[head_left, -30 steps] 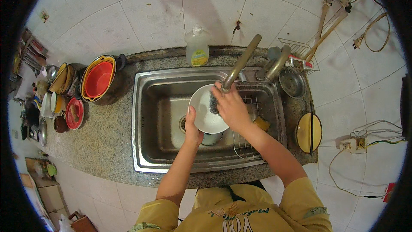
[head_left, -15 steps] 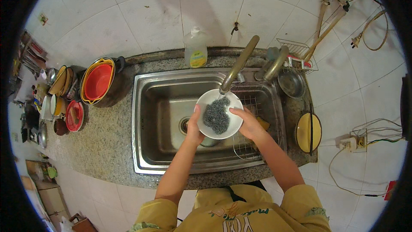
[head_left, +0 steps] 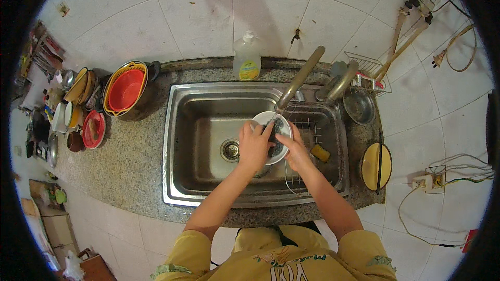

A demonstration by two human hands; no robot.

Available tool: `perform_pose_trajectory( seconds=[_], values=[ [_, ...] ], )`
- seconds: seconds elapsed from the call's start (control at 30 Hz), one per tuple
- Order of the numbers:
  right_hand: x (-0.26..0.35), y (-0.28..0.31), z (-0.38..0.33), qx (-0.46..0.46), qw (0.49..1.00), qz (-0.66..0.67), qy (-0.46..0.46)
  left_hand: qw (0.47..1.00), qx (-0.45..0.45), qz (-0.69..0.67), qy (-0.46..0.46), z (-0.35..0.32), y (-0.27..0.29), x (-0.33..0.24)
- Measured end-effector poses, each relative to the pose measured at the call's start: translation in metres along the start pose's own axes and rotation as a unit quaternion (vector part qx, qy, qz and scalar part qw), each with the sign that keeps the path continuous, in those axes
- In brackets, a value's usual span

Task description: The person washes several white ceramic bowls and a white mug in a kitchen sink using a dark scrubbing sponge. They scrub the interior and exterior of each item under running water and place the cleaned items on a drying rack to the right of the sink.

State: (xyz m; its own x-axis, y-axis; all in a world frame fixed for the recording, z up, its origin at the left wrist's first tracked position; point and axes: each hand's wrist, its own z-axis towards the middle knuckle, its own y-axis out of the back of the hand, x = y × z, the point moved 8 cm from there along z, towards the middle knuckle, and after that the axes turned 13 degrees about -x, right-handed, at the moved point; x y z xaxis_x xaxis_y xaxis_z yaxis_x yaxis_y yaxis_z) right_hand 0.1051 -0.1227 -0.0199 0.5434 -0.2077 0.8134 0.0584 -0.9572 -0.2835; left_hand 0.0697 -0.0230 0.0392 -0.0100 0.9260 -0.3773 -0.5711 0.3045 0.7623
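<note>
I hold a white bowl [head_left: 284, 155] tilted beneath the faucet's spout, over the sink. A dark grey, speckled mass [head_left: 277, 129] lies in it; I cannot tell whether it is loose grains or a scouring pad. My right hand [head_left: 296, 151] grips the bowl's right side, its thumb over the rim. From the left, my left hand [head_left: 254, 144] reaches over the bowl with fingers stretched apart, touching the mass and hiding part of it. The faucet [head_left: 302, 76] leans over the bowl, its tip close to the rim.
Around the bowl is the steel sink [head_left: 172, 145], with a wire rack [head_left: 294, 179] and yellow sponge [head_left: 320, 153] at right. A detergent bottle [head_left: 248, 57] stands behind. Red and yellow baskets [head_left: 126, 89] sit left; a metal bowl [head_left: 359, 106] and yellow lid [head_left: 371, 166] lie right.
My left hand has left the bowl's left rim and moved over its inside, onto the dark mass. My right hand still holds the bowl, now tilted more. The view has shifted slightly.
</note>
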Motion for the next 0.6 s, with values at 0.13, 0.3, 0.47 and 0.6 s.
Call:
perform_pose_trajectory(
  seconds=[0.13,0.3,0.47,0.6],
  values=[
    [-0.002,-0.001,0.006,0.017,1.0,0.008,0.019,0.984,0.061,-0.163,0.041,-0.005,-0.018,-0.003],
    [0.009,0.003,0.015,0.028,0.997,-0.053,0.039,0.936,0.224,-0.273,0.013,-0.024,-0.038,-0.001],
    [-0.003,-0.002,0.013,0.069,0.987,-0.143,0.034,0.988,0.113,-0.052,0.094,-0.002,-0.017,0.03],
    [-0.011,-0.006,0.011,0.091,0.982,-0.128,-0.103,0.991,-0.035,-0.114,0.066,-0.002,0.007,0.03]
  ],
)
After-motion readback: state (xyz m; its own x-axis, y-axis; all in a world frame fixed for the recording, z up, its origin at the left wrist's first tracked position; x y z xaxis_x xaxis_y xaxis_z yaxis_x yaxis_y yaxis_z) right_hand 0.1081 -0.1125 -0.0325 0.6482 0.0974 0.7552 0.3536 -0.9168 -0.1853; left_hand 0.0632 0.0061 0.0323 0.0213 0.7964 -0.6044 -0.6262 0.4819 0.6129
